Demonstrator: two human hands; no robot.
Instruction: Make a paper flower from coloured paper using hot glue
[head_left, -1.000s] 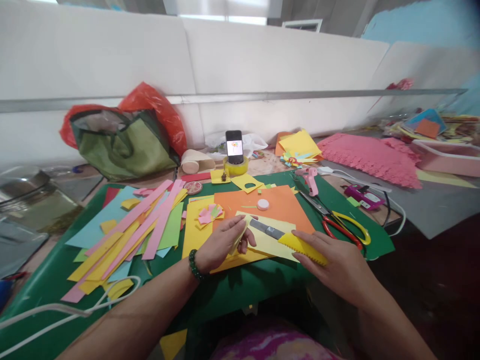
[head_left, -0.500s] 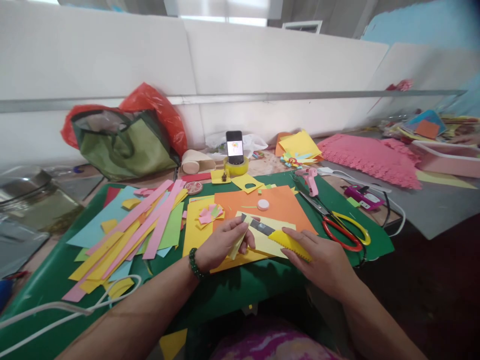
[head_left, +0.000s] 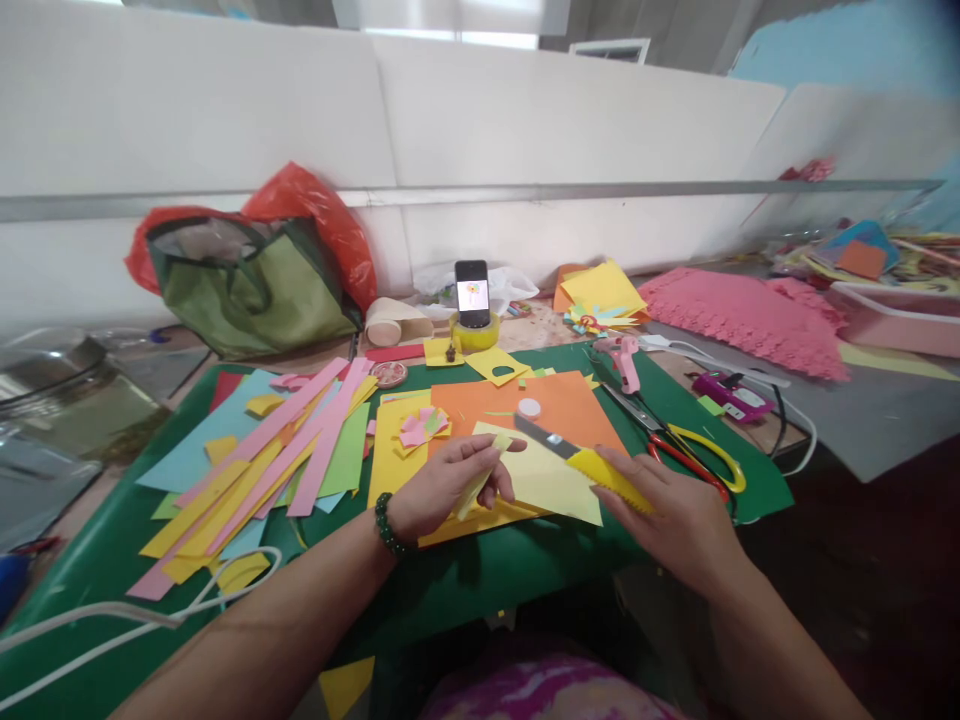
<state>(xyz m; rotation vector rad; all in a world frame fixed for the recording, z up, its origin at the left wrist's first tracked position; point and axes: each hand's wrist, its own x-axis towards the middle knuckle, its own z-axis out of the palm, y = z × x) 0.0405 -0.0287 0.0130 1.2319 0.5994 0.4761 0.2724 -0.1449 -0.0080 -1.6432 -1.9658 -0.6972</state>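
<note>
My left hand [head_left: 450, 480] pinches a narrow pale yellow paper strip [head_left: 475, 490] between thumb and fingers. In my right hand [head_left: 667, 505] is a yellow-handled utility knife [head_left: 611, 478], its dark blade end pointing left, above a pale yellow sheet [head_left: 559, 482] and apart from the strip. That sheet lies over an orange sheet [head_left: 581, 405] and yellow paper. Left of the orange sheet is a pink, yellow and green paper flower [head_left: 422, 428]. A small round white disc [head_left: 529, 408] rests on the orange sheet.
Large scissors [head_left: 675, 445] and a pink glue gun [head_left: 622, 365] lie to the right. Coloured paper strips [head_left: 322, 440] are heaped on the left, near a white cable [head_left: 150, 618]. A phone [head_left: 472, 295] stands at the back beside a green bag [head_left: 255, 290].
My right hand has drawn the knife to the right, away from the strip in my left hand. The left hand has stayed almost in place.
</note>
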